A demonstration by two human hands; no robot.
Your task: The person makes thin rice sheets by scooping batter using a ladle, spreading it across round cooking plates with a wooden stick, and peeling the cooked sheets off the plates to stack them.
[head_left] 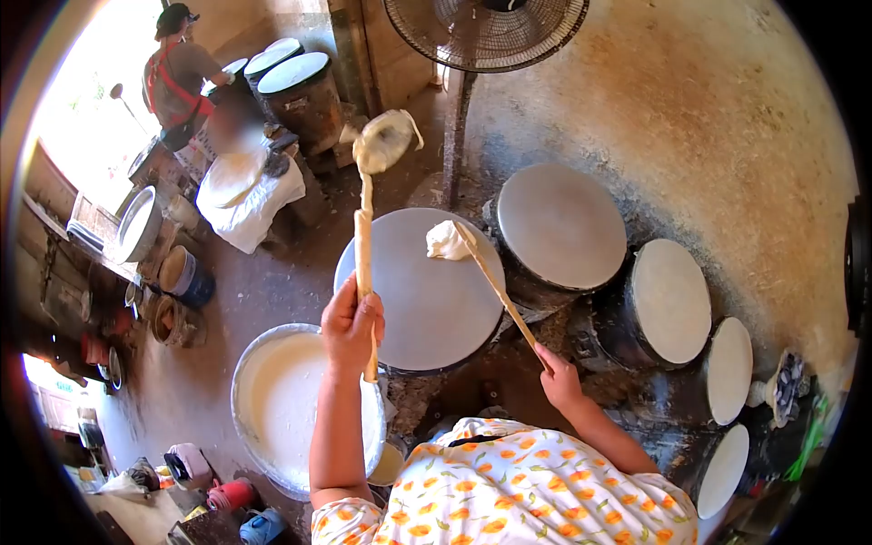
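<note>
Head view, with places given relative to the round steaming plate [409, 300] at centre. I see my left hand [350, 327] at the plate's near-left edge, fingers wrapped tight around a thick roller stick [363, 263] held upright; its far end carries a limp white sheet [383, 141] lifted well above and beyond the plate. My right hand [559, 377], near-right of the plate, has its fingers closed on a thin stick [500, 295] whose tip bears a white lump [447, 242] over the plate's far half. I judge one sheet already lifted off and the plate's grey surface bare, with fresh batter not yet spread. The batter basin [272, 400] sits near-left of the plate. Four more round plates [560, 225] curve away to its right, still covered in pale sheets. Another person [177, 68] works far-left.
</note>
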